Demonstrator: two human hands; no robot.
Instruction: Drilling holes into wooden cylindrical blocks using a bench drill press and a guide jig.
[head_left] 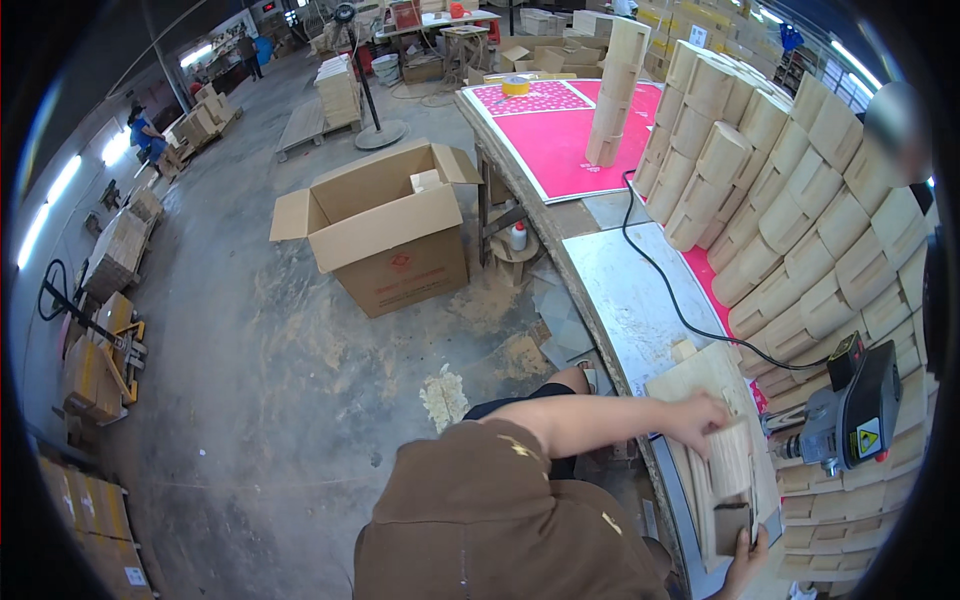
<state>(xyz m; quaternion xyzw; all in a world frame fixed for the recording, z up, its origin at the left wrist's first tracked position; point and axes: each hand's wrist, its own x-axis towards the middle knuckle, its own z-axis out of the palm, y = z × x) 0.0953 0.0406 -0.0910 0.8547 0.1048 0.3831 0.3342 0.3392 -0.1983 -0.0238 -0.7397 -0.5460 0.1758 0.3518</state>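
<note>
On the bench at the lower right lies a light wooden jig (pixel 690 380) made of boards and strips. A rounded pale wooden block (pixel 729 462) rests lengthwise on it. My left hand (pixel 700 421) reaches across with bent fingers closed at the far end of this block. At its near end sits a flat brown piece (pixel 731 522) with a dark upper edge. My right hand (pixel 745 562) grips the lower corner of that piece, thumb and fingertips showing. A grey machine head (pixel 852 412) with a chuck points toward the block from the right.
Stacked rounded wooden blocks (pixel 800 215) form a tall wall along the bench's right side. One wooden column (pixel 617 95) stands on a pink sheet (pixel 570 145). A black cable (pixel 665 270) crosses the white board (pixel 640 285). An open cardboard box (pixel 400 260) stands on the floor left of the bench.
</note>
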